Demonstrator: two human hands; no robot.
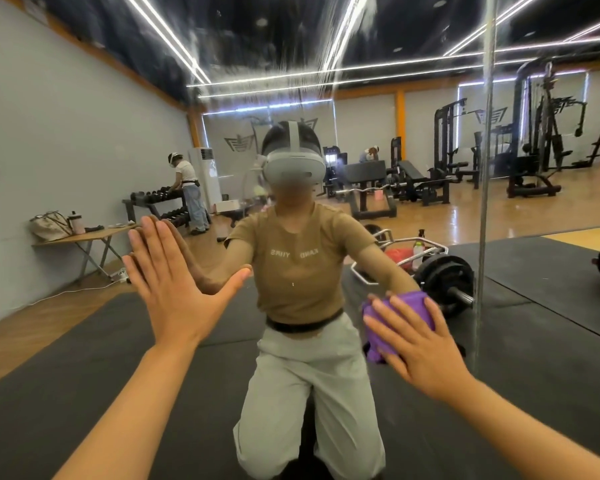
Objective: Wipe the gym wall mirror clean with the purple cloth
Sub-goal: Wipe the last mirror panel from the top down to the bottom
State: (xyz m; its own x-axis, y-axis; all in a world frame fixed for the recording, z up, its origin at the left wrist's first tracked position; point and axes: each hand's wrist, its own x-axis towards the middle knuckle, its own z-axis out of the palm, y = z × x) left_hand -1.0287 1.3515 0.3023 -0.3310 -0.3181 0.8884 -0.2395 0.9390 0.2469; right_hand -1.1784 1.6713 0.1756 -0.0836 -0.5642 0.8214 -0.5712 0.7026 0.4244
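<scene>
Purple cloth (400,315), bunched, lies pressed flat against the large gym wall mirror (326,98) under the right hand (418,344), fingers straight. Left hand (174,289) braces open-palmed, far left. Wiping is underway; streaked upper glass needs upward strokes next.

A barbell (444,271) with black plates lies on the black floor mat (84,358). Just behind it a red bag (399,253) and a drink bottle (417,250) sit inside a chrome frame. Far to the barbell's left stands a folding table (84,237) carrying a beige handbag (49,225); beyond that table, a dumbbell rack (153,202) and a white standing air conditioner (207,174). Black weight machines (534,133) rise behind the barbell.
</scene>
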